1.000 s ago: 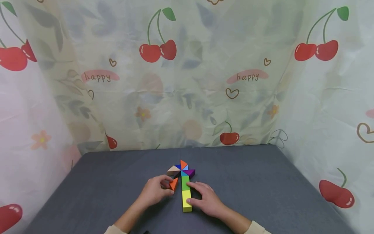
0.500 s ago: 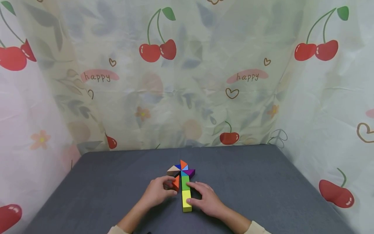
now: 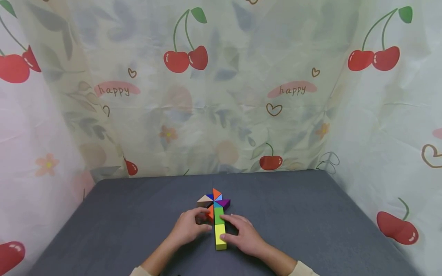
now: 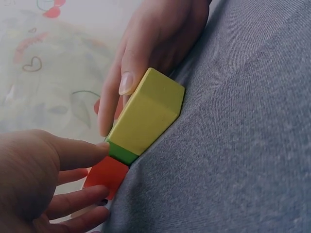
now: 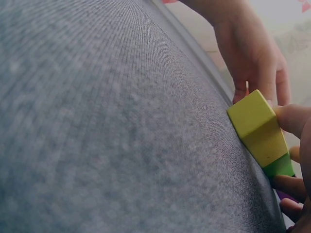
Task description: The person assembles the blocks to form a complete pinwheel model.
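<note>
A yellow block (image 3: pixel 220 232) and a green block (image 3: pixel 219 214) lie end to end in a line. At the far end, several triangular blocks form a pinwheel, including a purple one (image 3: pixel 223 203), a beige one (image 3: pixel 205 199) and an orange one (image 3: pixel 216 194). My left hand (image 3: pixel 189 225) holds another orange triangular block (image 3: pixel 211 213) against the green block's left side, just below the pinwheel; its fingers partly cover it. From the right, my right hand (image 3: pixel 246 237) touches the green block with the index finger and the yellow block with the thumb, fingers fairly straight.
The blocks lie on a dark grey cloth-covered table (image 3: pixel 293 207). A pale curtain (image 3: pixel 235 96) printed with cherries and hearts hangs behind and along both sides of the table.
My left hand has moved slightly right, bringing the orange triangular block up against the green block and turning it a little. My right hand and the other blocks have stayed put.
</note>
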### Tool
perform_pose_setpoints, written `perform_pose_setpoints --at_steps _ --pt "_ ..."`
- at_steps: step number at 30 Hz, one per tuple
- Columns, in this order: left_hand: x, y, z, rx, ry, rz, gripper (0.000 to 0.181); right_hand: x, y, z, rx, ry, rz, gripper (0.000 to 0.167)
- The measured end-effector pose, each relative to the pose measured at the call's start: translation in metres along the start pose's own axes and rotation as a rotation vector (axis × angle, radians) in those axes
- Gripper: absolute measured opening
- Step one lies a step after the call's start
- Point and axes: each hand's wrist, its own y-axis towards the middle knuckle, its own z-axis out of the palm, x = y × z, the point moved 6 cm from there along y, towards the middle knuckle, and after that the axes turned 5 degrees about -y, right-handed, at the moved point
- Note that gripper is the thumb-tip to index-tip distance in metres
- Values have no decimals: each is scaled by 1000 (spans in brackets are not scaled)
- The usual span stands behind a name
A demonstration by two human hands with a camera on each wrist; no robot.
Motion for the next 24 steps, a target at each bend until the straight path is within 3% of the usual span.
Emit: perform_pose_setpoints --at_steps 9,24 --pt "-3 -1 2 -30 -5 34 47 0 0 0 7 3 5 59" --pt "0 -2 5 -28 8 -26 46 -1 -1 -1 0 1 5 60"
